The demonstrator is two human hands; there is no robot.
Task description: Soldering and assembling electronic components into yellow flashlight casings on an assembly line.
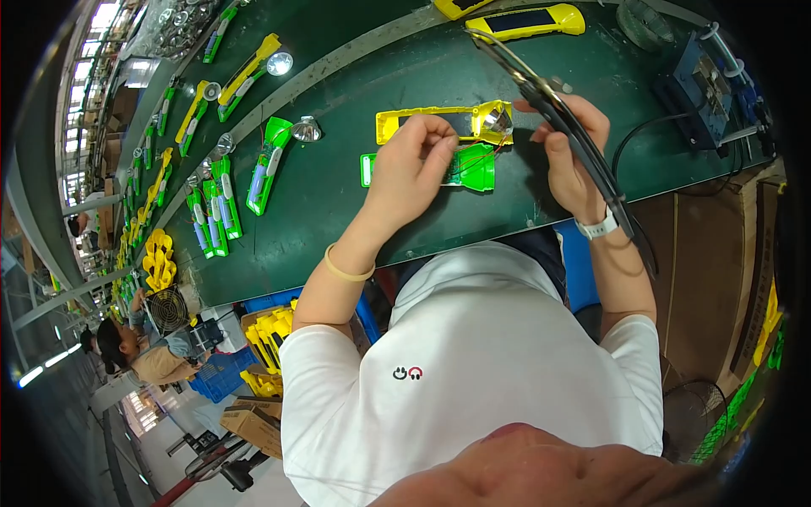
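Note:
My left hand (410, 169) is over two flashlight housing halves, its thumb and fingertips pinched together near thin wires; what they pinch is too small to make out. Under it lies a green housing half (479, 169) with a flared head. Just beyond it is a yellow housing half (390, 127), with a shiny reflector (497, 122) in its wide end. Dark and reddish wires run between reflector and green half. My right hand (579, 152), fingers curled, is right of the housings. A long thin black rod with a cord (583, 139) crosses in front of it, hiding the grip.
Several green flashlight halves (269, 165) with batteries and reflectors lie at left. Yellow flashlight bodies (532, 23) lie at the far edge. A blue box-shaped device (697, 89) with a cable stands at right. Yellow parts (270, 334) fill a box below the table, near another person (156, 355).

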